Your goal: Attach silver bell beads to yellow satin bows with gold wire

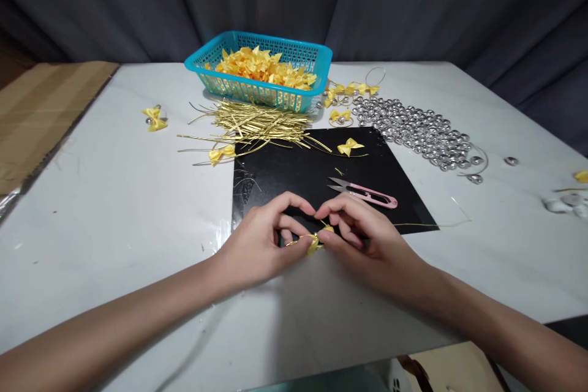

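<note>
My left hand (261,245) and right hand (362,236) both pinch a small yellow ribbon bow (316,241) at the black mat's (294,171) near edge (seemingly mid-tying), so next likely needs a careful wire twist.

My fingers pinch a shiny yellow cloth bow (315,242) with thin gold wire. The black mat (294,174) looks smooth and glossy. The blue basket (257,92) is plastic. The silver beads (416,130) gleam like metal.
</note>
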Tool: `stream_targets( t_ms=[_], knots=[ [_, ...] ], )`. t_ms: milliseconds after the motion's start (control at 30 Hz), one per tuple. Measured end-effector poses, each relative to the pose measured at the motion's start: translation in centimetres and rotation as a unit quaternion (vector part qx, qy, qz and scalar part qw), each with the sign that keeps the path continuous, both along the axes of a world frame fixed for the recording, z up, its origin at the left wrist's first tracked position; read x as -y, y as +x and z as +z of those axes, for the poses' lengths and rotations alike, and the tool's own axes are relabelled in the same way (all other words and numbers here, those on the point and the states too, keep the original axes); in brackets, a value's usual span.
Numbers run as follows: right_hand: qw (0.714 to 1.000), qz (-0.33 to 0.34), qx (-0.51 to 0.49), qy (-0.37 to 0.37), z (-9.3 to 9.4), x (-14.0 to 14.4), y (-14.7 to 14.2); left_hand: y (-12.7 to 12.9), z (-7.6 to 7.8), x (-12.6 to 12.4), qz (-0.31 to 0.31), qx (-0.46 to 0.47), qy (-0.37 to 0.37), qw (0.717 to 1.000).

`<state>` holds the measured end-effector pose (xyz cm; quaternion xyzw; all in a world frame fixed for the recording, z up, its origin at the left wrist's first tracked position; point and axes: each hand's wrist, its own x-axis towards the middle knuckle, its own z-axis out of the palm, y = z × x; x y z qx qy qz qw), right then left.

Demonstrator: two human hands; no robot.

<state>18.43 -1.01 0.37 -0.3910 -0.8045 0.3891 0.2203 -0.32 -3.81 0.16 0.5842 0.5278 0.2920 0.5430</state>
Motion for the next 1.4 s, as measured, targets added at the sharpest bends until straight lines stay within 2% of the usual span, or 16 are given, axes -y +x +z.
stream_targets(
  t_ms=[400,633,767,867,967,1033,1100,1233,1400],
  knots=[
    [0.999,0.032,-0.019,0.04,-0.1,0.0,0.7,0.0,0.0,0.1,0.011,0.035,0.013,0.999],
    [0.999,0.027,-0.026,0.021,0.2,-0.1,0.7,0.0,0.0,0.2,0.015,0.038,0.053,0.998],
    [0.999,-0.002,-0.027,-0.039,0.8,-0.2,0.3,0.2,0.0,0.4,0.034,0.018,0.126,0.991],
    [0.99,-0.014,-0.017,-0.139,1.3,-0.3,-0.2,0.3,0.0,0.8,0.043,-0.016,0.188,0.981],
    [0.96,-0.022,-0.036,-0.278,1.6,-0.3,-0.6,0.2,-0.2,1.2,0.037,-0.052,0.239,0.969],
    [0.937,-0.032,-0.053,-0.343,1.7,-0.4,-0.8,0.2,-0.3,1.4,0.025,-0.072,0.266,0.961],
    [0.928,-0.054,-0.059,-0.364,1.7,-0.5,-0.9,0.2,-0.3,1.4,0.009,-0.085,0.29,0.953],
    [0.927,-0.096,-0.056,-0.359,1.5,-0.6,-0.9,0.1,-0.3,1.3,-0.02,-0.075,0.338,0.938],
    [0.928,-0.104,-0.077,-0.349,1.3,-0.7,-0.8,0.1,-0.4,1.3,-0.027,-0.07,0.35,0.934]
  ],
)
